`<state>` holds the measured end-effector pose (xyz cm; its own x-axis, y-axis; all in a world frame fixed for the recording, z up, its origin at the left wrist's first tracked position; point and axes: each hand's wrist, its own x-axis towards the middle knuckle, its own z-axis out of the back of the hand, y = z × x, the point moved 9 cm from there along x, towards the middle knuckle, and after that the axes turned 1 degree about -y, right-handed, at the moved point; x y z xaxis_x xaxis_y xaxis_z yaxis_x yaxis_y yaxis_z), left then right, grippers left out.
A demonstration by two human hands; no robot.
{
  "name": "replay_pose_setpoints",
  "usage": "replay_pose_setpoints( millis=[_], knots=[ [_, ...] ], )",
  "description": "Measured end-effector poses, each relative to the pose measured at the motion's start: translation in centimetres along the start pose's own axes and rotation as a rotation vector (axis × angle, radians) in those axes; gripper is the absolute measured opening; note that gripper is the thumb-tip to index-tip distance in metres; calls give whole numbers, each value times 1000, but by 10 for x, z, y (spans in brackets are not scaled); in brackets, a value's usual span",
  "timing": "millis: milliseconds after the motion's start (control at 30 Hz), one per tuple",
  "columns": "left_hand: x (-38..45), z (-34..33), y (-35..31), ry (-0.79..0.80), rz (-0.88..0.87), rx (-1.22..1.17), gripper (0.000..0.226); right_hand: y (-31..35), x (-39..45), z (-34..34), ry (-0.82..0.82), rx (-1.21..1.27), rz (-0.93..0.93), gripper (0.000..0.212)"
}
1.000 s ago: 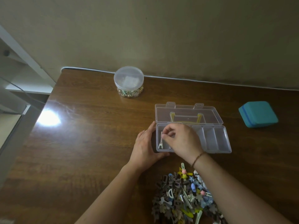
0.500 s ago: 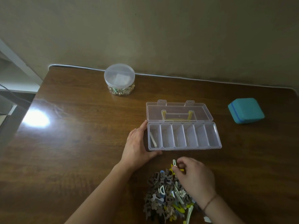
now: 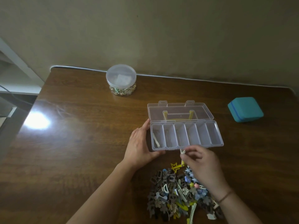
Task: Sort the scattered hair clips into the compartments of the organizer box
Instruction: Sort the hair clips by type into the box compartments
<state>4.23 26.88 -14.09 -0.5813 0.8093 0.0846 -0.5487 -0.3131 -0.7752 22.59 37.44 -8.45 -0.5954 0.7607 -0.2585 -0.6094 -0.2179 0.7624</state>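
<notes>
A clear plastic organizer box (image 3: 186,136) with six compartments sits open on the brown wooden table (image 3: 80,143), lid folded back. The left hand (image 3: 140,147) rests against the box's left end, fingers fairly straight along the wall and thumb at the near corner. The leftmost compartment holds one pale slim hair clip (image 3: 156,140). The right hand (image 3: 202,164) pinches a small pale clip (image 3: 182,151) between curled fingertips, just beside the box's near edge. A heap of mixed hair clips (image 3: 181,191) lies nearer the person. A lidded round clear jar (image 3: 121,80) and a teal square case (image 3: 245,111) stand well apart.
</notes>
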Motion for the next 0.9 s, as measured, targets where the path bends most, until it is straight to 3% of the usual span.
replay_pose_setpoints(
  millis=[67, 167, 233, 400, 500, 667, 767, 900],
  knots=[
    [0, -2, 1, 8, -2, 2, 121, 25, 7, 4, -15, 145, 41, 21],
    [-1, -3, 2, 10, -10, 13, 121, 67, 31, -9, -14, 148, 133, 18],
    [-2, -2, 2, 12, -5, 13, 120, 85, 48, -28, -1, 63, 143, 16],
    [-8, 1, 4, 15, 8, -18, 118, 84, 62, -69, 123, -414, 128, 13],
    [-10, 2, 4, 21, -3, -22, 119, 88, 50, -66, 184, -434, 237, 27],
    [-11, 2, 5, 65, 2, -43, 122, 81, 2, -13, 48, -374, 401, 27],
    [-12, 3, 8, 70, -1, -64, 121, 54, -23, -21, 156, -671, 412, 22],
    [-12, 3, 13, 17, -19, -70, 120, 16, -17, -49, 278, -999, 296, 32]
  ],
)
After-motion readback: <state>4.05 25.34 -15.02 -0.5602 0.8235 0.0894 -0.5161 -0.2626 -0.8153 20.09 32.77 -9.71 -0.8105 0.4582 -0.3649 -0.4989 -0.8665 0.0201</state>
